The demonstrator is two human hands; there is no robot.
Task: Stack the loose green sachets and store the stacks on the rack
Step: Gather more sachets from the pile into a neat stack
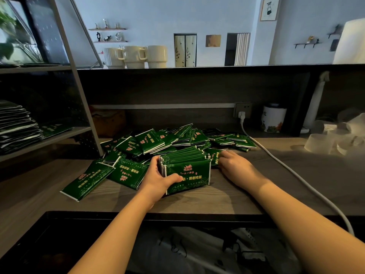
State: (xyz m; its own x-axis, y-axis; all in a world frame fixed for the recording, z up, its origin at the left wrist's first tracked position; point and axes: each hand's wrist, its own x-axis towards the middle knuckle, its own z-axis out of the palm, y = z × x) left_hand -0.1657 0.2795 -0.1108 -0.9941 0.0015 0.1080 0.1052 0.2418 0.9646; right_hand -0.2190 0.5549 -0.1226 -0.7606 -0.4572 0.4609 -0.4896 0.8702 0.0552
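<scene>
Green sachets [158,142] are heaped loose all over the middle of the wooden counter [227,196]. Left hand [158,179] grips a stack of sachets [186,171] standing on edge at the front of the heap, thumb across the front packet. Right hand [236,168] lies just right of that stack, fingers on a loose sachet; can't tell if it's actually gripping. Rack [65,135] on the left already has sachet stacks [17,127] on its shelf.
</scene>
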